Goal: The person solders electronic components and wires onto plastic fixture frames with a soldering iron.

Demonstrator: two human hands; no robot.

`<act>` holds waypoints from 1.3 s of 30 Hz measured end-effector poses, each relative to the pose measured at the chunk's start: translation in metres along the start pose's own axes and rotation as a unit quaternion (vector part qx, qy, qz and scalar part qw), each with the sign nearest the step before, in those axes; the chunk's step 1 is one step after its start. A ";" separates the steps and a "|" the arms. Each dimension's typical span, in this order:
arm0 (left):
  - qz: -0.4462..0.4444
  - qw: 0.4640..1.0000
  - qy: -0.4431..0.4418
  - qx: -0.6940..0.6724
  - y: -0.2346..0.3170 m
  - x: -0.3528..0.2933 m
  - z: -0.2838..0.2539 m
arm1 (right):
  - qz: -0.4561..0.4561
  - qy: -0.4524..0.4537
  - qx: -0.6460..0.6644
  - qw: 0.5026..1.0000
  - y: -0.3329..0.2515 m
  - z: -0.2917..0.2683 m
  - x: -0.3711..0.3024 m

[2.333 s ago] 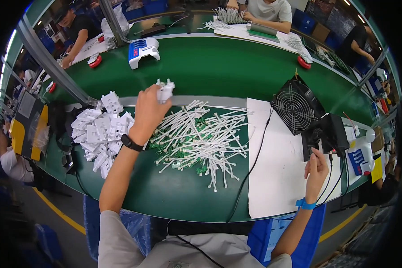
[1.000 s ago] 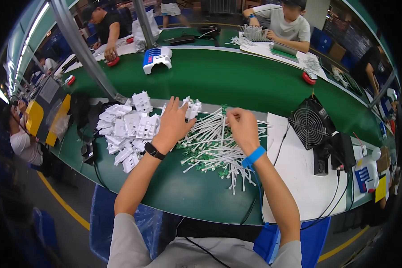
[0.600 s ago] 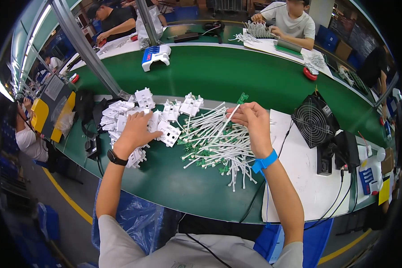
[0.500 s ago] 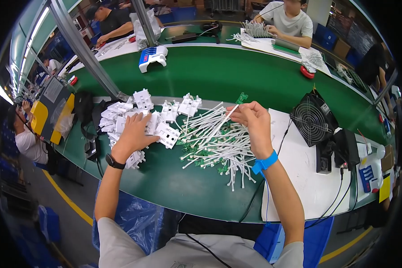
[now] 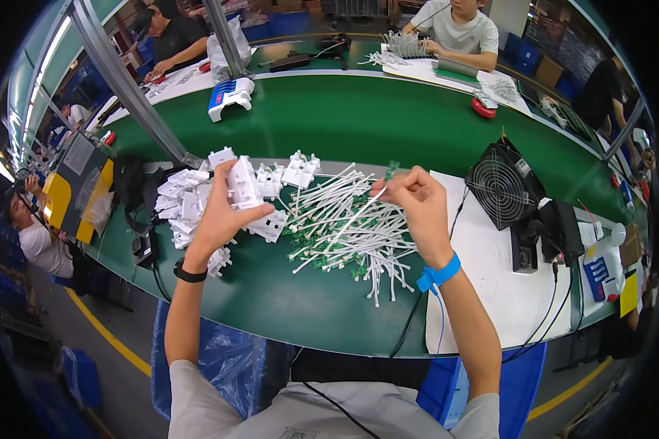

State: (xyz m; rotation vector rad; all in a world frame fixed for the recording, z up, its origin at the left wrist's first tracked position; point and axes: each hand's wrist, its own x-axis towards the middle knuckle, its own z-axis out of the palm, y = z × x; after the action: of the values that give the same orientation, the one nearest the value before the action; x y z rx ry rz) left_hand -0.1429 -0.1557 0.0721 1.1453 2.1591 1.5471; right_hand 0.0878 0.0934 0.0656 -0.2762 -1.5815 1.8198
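The left hand (image 5: 217, 221) gripped a white plastic part (image 5: 244, 184) between thumb and fingers. The right hand (image 5: 423, 214), well apart, pinched a white cable (image 5: 365, 211) above the cable pile (image 5: 377, 245).

The green bench (image 5: 271, 307) is carrying piled white plastic parts (image 5: 183, 196) at left. White cables (image 5: 381, 252) are sprawling mid-bench; a white sheet (image 5: 487, 252) is lying right.

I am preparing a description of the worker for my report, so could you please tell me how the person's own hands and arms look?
Both hands are bare, without gloves. Near the left hand, a black wristband; near the right hand, a bright blue wrist strap with a thin cord. Short, light grey sleeves leave the forearms uncovered.
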 end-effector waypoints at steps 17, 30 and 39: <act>-0.182 0.838 -0.019 -0.514 0.058 0.021 0.143 | 0.061 0.007 -0.013 0.998 -0.026 -0.011 -0.040; -0.191 0.831 -0.066 -0.518 0.071 0.003 0.181 | -0.158 0.068 -0.301 0.938 -0.029 -0.023 -0.046; -0.204 0.810 -0.078 -0.544 0.074 -0.003 0.188 | -0.076 0.086 -0.267 0.957 -0.026 -0.016 -0.049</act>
State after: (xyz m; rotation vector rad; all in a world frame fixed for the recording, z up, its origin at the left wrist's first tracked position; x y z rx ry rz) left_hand 0.0057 -0.0186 0.0607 0.3429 0.9320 1.8950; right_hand 0.1424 0.0754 0.0727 -0.5258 -1.8871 1.1902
